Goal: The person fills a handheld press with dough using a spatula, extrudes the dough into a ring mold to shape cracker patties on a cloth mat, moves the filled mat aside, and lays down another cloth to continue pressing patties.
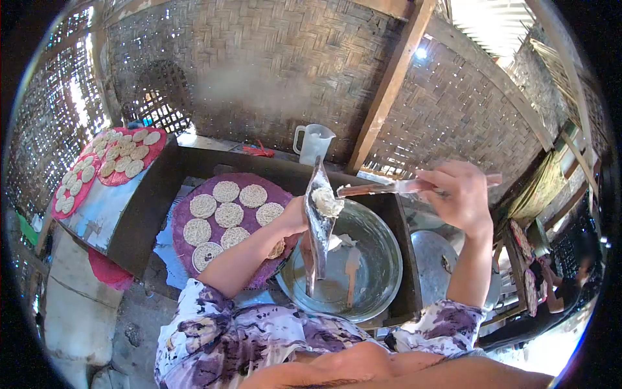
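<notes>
My left hand [296, 217] is closed on a long, greyish wooden tool [319, 240] held above a wide metal basin [382, 285]. A lump of pale dough [327, 202] sits on the upper part of that tool. My right hand [457, 191] grips a spatula [382, 188], its flat tip against or very near the dough. Inside the basin lie scraps of dough [340, 241] and a light wooden paddle [352, 279]. Left of the basin, several round, noodle-textured dough discs [229, 215] rest on a purple round mat [184, 243], partly hidden by my left forearm.
A clear plastic jug [316, 142] stands behind the basin. At the far left, more discs [123, 152] cover pink mats on a box. A round metal lid [434, 259] lies right of the basin. Another person's dark-clothed leg [538, 318] shows at the right edge.
</notes>
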Demonstrator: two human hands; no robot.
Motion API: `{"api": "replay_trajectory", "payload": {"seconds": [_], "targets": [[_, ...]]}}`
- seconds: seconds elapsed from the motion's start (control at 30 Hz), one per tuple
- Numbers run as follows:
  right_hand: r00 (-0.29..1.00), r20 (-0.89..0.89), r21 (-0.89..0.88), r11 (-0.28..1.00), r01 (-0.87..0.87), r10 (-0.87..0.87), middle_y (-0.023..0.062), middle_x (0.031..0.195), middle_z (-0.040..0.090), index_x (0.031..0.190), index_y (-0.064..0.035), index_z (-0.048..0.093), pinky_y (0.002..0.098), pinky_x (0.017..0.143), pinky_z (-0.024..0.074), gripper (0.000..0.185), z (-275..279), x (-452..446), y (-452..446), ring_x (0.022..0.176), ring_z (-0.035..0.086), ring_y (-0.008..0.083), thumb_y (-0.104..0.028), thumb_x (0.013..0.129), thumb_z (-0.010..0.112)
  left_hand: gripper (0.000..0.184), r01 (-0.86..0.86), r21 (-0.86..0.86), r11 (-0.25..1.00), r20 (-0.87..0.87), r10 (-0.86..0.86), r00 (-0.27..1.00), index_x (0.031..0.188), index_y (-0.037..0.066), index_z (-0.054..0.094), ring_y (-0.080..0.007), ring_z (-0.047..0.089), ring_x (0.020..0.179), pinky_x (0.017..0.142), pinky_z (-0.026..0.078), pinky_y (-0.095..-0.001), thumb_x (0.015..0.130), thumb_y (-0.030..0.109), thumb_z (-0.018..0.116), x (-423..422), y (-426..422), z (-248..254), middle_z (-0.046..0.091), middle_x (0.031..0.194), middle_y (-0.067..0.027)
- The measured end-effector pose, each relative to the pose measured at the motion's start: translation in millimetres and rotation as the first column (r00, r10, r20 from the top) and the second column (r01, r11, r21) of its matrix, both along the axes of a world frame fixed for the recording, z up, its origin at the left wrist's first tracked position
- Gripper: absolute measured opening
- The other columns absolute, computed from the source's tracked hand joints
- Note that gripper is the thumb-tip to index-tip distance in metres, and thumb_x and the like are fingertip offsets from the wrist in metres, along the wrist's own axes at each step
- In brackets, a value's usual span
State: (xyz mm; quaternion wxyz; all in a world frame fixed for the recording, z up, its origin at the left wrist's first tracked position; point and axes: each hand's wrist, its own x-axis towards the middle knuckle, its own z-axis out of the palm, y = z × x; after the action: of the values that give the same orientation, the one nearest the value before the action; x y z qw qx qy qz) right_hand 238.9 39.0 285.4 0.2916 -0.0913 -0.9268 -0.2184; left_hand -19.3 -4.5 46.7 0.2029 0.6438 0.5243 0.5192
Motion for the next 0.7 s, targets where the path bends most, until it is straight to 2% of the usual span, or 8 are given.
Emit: {"api": "replay_trajectory", "payload": {"seconds": [0.1, 0.17, 0.2, 0.3, 0.33, 0.43, 0.53, 0.7], "targets": [[0.994, 0.081, -0.133, 0.989, -0.066, 0.077, 0.0031, 0.065, 0.058, 0.075, -0.0131, 0.065, 0.0359, 0.057, 0.0451, 0.020, -6, 4, -7, 0.063, 0.057, 0.0234, -0.017, 0.057, 0.071, 0.031, 0.022, -0.057, 0.998, 0.127, -0.015, 0.992, 0.106, 0.005, 0.059, -0.0173, 0.056, 0.092, 0.083, 0.043, -0.0291, 0.078, 0.018, 0.063, -5, 4, -14, 0.061, 0.102, -0.0071], [0.991, 0.124, -0.064, 0.997, -0.034, 0.042, 0.0025, 0.063, 0.056, 0.074, -0.0135, 0.065, 0.0362, 0.058, 0.0446, 0.017, -18, -4, -1, 0.063, 0.057, 0.0235, -0.018, 0.058, 0.069, 0.033, 0.030, -0.106, 0.994, 0.136, -0.015, 0.991, 0.106, 0.007, 0.059, -0.0241, 0.058, 0.097, 0.084, 0.043, -0.0323, 0.076, 0.021, 0.063, 1, 6, -15, 0.062, 0.104, -0.0118], [0.987, 0.162, -0.041, 0.999, -0.004, 0.011, 0.0024, 0.063, 0.055, 0.072, -0.0135, 0.064, 0.0364, 0.058, 0.0444, 0.015, -19, -7, 4, 0.064, 0.057, 0.0235, -0.019, 0.059, 0.069, 0.034, -0.021, -0.060, 0.998, -0.050, 0.018, 0.999, 0.104, 0.007, 0.060, -0.0274, 0.058, 0.098, 0.085, 0.043, -0.0340, 0.074, 0.022, 0.063, 12, -9, 10, 0.062, 0.102, -0.0133], [0.978, 0.210, 0.007, 1.000, 0.006, -0.007, 0.0021, 0.062, 0.053, 0.068, -0.0130, 0.060, 0.0367, 0.060, 0.0438, 0.011, -20, -16, 7, 0.067, 0.056, 0.0228, -0.022, 0.063, 0.065, 0.033, -0.048, -0.031, 0.998, -0.133, 0.043, 0.990, 0.107, 0.008, 0.059, -0.0215, 0.058, 0.095, 0.085, 0.043, -0.0308, 0.076, 0.018, 0.063, 14, -5, -2, 0.062, 0.102, -0.0090], [0.971, 0.239, 0.017, 1.000, 0.006, -0.010, 0.0021, 0.062, 0.053, 0.067, -0.0129, 0.059, 0.0368, 0.060, 0.0438, 0.011, -21, -20, 6, 0.068, 0.057, 0.0226, -0.022, 0.064, 0.065, 0.032, -0.077, -0.001, 0.997, -0.193, 0.075, 0.978, 0.104, 0.009, 0.060, -0.0237, 0.058, 0.095, 0.084, 0.044, -0.0319, 0.075, 0.022, 0.064, 14, -5, -3, 0.061, 0.102, -0.0105], [0.938, 0.346, 0.020, 0.999, 0.025, -0.030, 0.0009, 0.066, 0.055, 0.069, -0.0137, 0.059, 0.0356, 0.064, 0.0439, 0.008, -30, -35, 2, 0.072, 0.058, 0.0210, -0.018, 0.064, 0.062, 0.034, -0.076, -0.120, 0.990, -0.285, 0.039, 0.958, 0.102, 0.009, 0.060, -0.0254, 0.058, 0.094, 0.082, 0.044, -0.0329, 0.074, 0.026, 0.065, 25, -18, 22, 0.061, 0.102, -0.0117], [0.906, 0.423, 0.056, 0.998, -0.012, -0.013, 0.0003, 0.070, 0.056, 0.072, -0.0149, 0.059, 0.0335, 0.067, 0.0437, 0.012, -41, -48, -4, 0.074, 0.058, 0.0190, -0.015, 0.060, 0.063, 0.036, -0.088, -0.076, 0.993, -0.241, 0.067, 0.968, 0.102, 0.009, 0.059, -0.0266, 0.059, 0.094, 0.081, 0.045, -0.0334, 0.072, 0.028, 0.065, 25, -16, 14, 0.061, 0.101, -0.0124], [0.915, 0.402, 0.043, 0.997, -0.065, 0.042, 0.0008, 0.070, 0.055, 0.071, -0.0133, 0.058, 0.0327, 0.067, 0.0436, 0.011, -65, -62, -6, 0.074, 0.058, 0.0184, -0.013, 0.061, 0.061, 0.038, -0.114, -0.086, 0.990, -0.193, 0.096, 0.976, 0.100, 0.010, 0.060, -0.0315, 0.058, 0.092, 0.078, 0.046, -0.0374, 0.071, 0.033, 0.063, 24, -15, 9, 0.061, 0.098, -0.0147]]}}
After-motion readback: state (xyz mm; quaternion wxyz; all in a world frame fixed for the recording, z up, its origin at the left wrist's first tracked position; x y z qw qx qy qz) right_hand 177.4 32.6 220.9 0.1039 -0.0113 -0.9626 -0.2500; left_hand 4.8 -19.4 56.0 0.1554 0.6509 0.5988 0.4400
